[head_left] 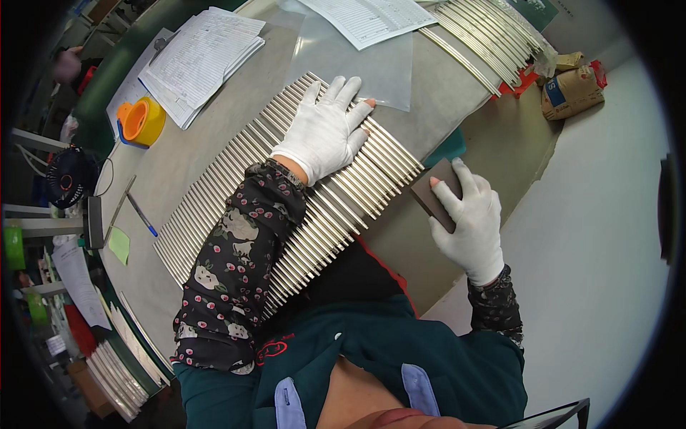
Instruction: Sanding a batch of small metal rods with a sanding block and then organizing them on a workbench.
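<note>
A long row of thin shiny metal rods (236, 168) lies side by side across the grey worktable (429, 93). My left hand (325, 129), in a white glove with cut fingertips, rests flat and spread on the rods near their right end. My right hand (468, 218), also gloved, grips a dark brown flat block (434, 191) held against the ends of the rods at the table's near edge. A floral sleeve covers my left forearm, which lies over the rods.
Stacks of printed paper sheets (204, 57) and an orange tape roll (141, 120) lie at the far left. More metal rods (486, 43) sit at the far right beside brown paper bags (572, 89). A blue pen (143, 214) and a black fan (70, 177) are at left.
</note>
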